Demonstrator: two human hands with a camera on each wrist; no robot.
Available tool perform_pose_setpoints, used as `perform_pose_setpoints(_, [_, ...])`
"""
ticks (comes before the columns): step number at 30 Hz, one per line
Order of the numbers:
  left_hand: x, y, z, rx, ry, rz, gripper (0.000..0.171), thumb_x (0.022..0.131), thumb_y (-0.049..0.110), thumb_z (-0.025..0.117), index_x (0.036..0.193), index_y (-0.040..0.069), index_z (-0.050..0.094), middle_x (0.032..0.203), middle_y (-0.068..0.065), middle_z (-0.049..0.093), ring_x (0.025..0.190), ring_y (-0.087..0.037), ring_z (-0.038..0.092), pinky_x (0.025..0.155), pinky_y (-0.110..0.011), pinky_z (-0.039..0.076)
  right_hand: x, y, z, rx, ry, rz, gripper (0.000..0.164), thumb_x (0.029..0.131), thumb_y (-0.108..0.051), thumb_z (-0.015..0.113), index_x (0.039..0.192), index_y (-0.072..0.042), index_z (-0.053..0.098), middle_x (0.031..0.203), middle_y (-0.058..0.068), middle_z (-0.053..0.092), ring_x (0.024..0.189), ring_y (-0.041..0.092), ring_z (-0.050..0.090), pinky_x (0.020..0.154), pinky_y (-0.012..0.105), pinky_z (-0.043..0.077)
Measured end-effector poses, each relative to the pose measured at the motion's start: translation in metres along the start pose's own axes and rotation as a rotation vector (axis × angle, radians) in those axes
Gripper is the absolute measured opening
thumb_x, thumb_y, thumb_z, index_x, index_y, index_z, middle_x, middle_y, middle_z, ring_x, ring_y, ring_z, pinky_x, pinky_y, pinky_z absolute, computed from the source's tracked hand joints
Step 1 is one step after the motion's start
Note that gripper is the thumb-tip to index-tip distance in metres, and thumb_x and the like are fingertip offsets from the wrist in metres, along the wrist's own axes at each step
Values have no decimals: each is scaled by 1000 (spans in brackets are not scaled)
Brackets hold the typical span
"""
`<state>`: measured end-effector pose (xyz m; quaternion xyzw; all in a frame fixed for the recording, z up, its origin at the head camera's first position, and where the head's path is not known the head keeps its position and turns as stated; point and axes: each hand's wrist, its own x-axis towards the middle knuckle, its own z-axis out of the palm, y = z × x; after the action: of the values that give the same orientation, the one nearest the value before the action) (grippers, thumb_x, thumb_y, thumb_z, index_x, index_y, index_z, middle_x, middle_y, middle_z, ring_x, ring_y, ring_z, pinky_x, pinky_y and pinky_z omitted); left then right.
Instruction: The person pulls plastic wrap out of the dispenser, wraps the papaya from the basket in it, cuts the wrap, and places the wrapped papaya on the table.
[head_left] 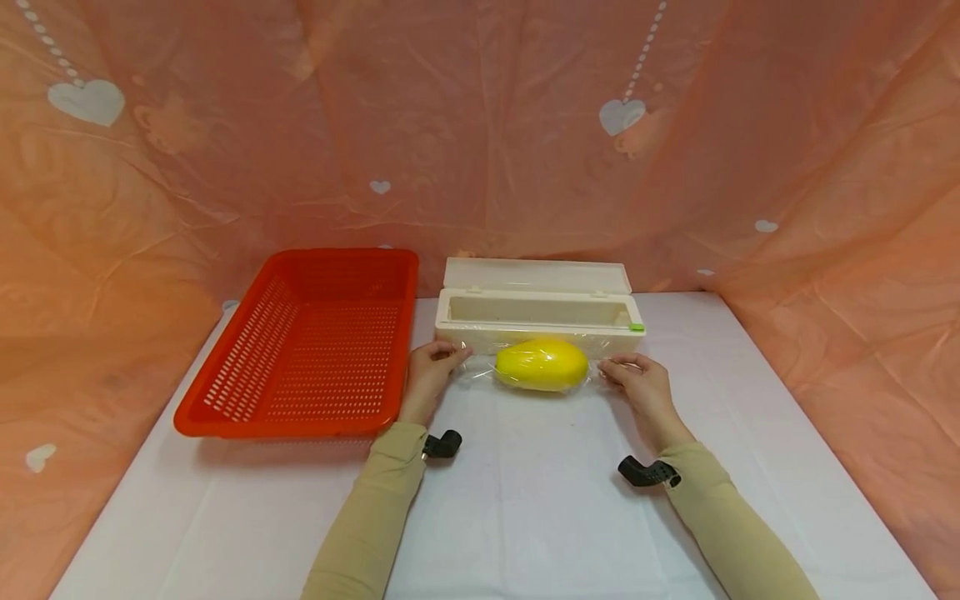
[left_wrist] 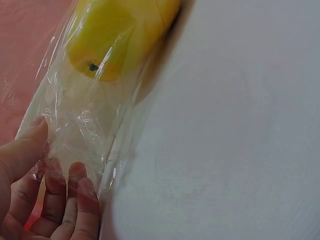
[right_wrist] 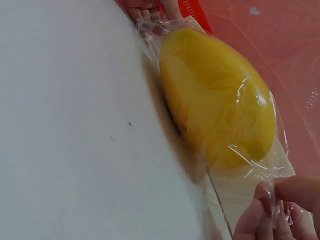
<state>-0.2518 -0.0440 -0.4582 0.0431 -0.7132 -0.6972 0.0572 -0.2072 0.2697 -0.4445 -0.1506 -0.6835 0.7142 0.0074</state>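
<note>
A yellow oval fruit (head_left: pixel 542 365), papaya-like and wrapped in clear cling film (left_wrist: pixel 80 125), is between my two hands in front of a white cling film box (head_left: pixel 540 329). My left hand (head_left: pixel 430 377) pinches the film's gathered left end between thumb and fingers. At the other end, my right hand (head_left: pixel 643 390) pinches a twisted bunch of film, seen close in the right wrist view. A small dark stem end shows on the fruit in the left wrist view. Neither hand touches the fruit itself.
The box's lid (head_left: pixel 536 275) stands open at the back, and a green slider (head_left: pixel 637 327) sits at its right front edge. To the left lies a red plastic basket (head_left: pixel 390 400) with slotted sides. A white cloth (head_left: pixel 525 517) covers the table. Patterned orange sheeting (head_left: pixel 480 125) hangs around it.
</note>
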Motion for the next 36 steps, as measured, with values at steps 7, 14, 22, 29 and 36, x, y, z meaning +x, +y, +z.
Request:
perform_pose_setpoints(7, [0, 1, 1, -50, -44, -32, 19, 81, 7, 76, 90, -6, 65, 78, -3, 59, 71, -12, 51, 61, -20, 43, 2, -1, -6, 10, -80, 62, 46, 90, -15, 68, 127, 3, 47, 89, -4, 63, 79, 6, 60, 77, 22, 53])
perform_pose_setpoints(14, [2, 0, 3, -99, -75, -68, 15, 83, 5, 73, 90, -3, 62, 72, 0, 62, 66, -8, 54, 61, -20, 45, 4, -5, -13, 10, -189, 64, 31, 96, -18, 60, 120, 0, 52, 102, -1, 60, 88, 10, 58, 81, 23, 51])
perform_pose_setpoints(22, [5, 0, 3, -121, -84, -117, 12, 85, 5, 71, 91, 0, 62, 75, -4, 63, 67, -11, 55, 62, -24, 46, 10, -12, -9, 107, -173, 76, 18, 99, -23, 52, 105, -7, 58, 93, -2, 63, 82, 9, 61, 76, 22, 51])
perform_pose_setpoints(29, [4, 0, 4, -99, -91, -119, 16, 84, 9, 73, 92, -1, 63, 72, -3, 63, 67, -13, 55, 62, -25, 45, 11, -14, 0, 95, -97, 61, 23, 96, -25, 59, 109, -6, 56, 89, -3, 62, 80, 8, 60, 71, 20, 51])
perform_pose_setpoints(36, [4, 3, 2, -98, -83, -115, 15, 85, 8, 72, 93, -2, 64, 73, -2, 64, 68, -13, 57, 63, -26, 47, 13, -16, -3, 78, -71, 83, 23, 97, -23, 57, 112, -5, 54, 90, -3, 61, 81, 9, 59, 74, 21, 51])
